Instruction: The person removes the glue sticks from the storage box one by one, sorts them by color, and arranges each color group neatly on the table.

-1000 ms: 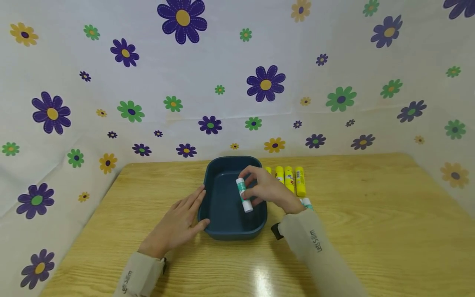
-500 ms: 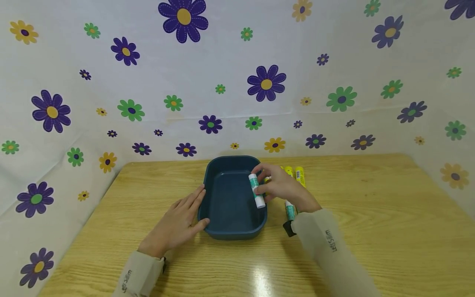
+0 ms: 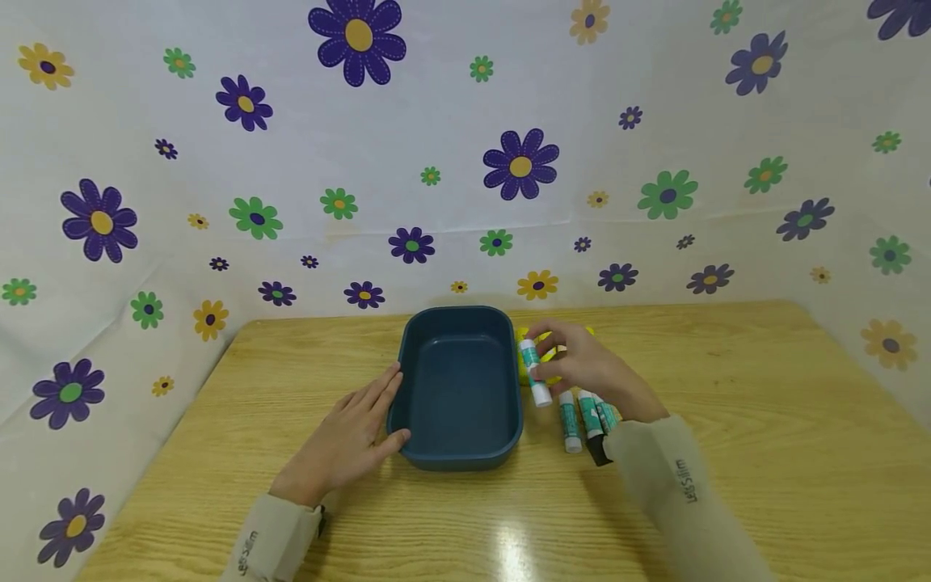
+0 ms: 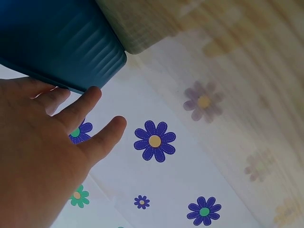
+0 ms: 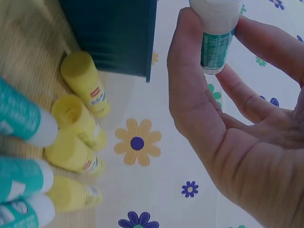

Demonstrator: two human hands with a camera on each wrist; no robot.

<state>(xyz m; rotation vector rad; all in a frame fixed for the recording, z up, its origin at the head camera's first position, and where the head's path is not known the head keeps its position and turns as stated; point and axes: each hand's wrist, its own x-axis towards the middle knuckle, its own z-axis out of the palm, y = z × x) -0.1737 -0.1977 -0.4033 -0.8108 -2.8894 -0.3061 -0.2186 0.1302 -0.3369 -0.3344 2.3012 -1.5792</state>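
A dark blue rectangular bin (image 3: 460, 464) stands on the table in the head view, with nothing in it. Against its left rim rest the straight fingers of my left hand (image 3: 342, 444), the thumb apart near the front corner. My right hand (image 3: 592, 370) pinches a white-and-teal glue stick (image 3: 530, 357) between thumb and fingers, tilted, just right of the bin. Below that hand lie three more teal glue sticks (image 3: 570, 422), partly covered by the wrist. Several yellow glue sticks (image 5: 78, 73) lie in a row beside the bin, mostly hidden behind the hand in the head view.
A wooden table (image 3: 727, 420) extends to both sides of the bin. Behind it hangs a white cloth (image 3: 436, 121) printed with flowers. The bin's right wall (image 5: 114, 38) stands close to the nearest yellow glue stick.
My right hand has moved right with the glue stick, from over the bin to beyond its right rim. More teal glue sticks have come into sight. The left hand has stayed put.
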